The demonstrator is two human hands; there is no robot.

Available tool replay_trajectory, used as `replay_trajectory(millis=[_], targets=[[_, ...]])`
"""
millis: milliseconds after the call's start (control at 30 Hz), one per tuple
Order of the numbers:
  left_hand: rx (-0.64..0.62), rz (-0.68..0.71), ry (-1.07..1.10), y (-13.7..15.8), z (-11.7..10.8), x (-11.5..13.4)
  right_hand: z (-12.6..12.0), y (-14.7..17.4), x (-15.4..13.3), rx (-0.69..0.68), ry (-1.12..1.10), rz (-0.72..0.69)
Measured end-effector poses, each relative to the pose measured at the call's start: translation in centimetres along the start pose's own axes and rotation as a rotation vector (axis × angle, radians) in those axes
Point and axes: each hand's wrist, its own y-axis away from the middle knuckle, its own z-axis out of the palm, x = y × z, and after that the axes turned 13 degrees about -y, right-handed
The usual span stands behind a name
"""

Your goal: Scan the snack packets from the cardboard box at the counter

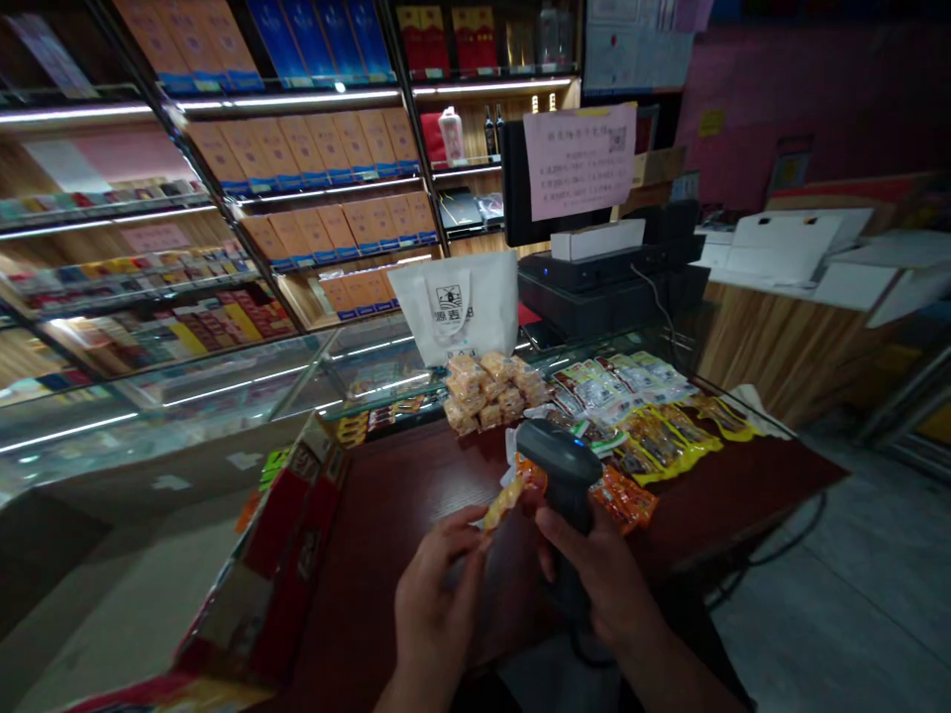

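My right hand (598,564) is wrapped round the handle of a dark grey barcode scanner (557,454), whose head carries a small blue light. My left hand (442,584) pinches the end of a small orange and yellow snack packet (509,500) beneath the scanner's head. Whether my right fingers also touch the packet is hard to make out. Just beyond the scanner lie orange snack packets (624,498) and a row of yellow-edged snack packets (665,441). Behind them are silver-white packets (624,384), and to their left a pile of wrapped tan snacks (490,391).
A white paper bag (468,302) stands behind the pile on the glass counter. An open cardboard box (149,555) and red boxes (289,564) fill the left side. A monitor with a pink notice (580,163) stands at the back right. Shelves of boxed goods (304,149) line the wall.
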Motion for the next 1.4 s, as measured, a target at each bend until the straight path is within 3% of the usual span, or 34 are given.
replay_trajectory(millis=[167, 367, 467, 567, 733, 1400], targets=[[-0.095, -0.467, 0.414, -0.3, 0.9, 0.5, 0.4, -0.9, 0.0, -0.015, 0.074, -0.045], [0.0, -0.699, 0.621, -1.3, 0.8, 0.2, 1.3, -1.6, -0.9, -0.078, 0.086, -0.127], [0.1, -0.744, 0.648, -1.6, 0.6, -1.0, 1.0, -1.1, -0.6, -0.132, 0.145, -0.136], [0.186, -0.771, 0.663, -1.6, 0.7, -2.4, 0.5, -0.3, 0.6, -0.199, 0.174, -0.047], [0.225, -0.824, 0.693, -1.0, 1.6, -4.0, 0.7, 0.8, 1.9, -0.323, 0.234, 0.048], [0.242, -0.863, 0.739, -0.7, 2.6, -4.3, 0.5, 0.8, 1.8, -0.297, 0.239, 0.042]])
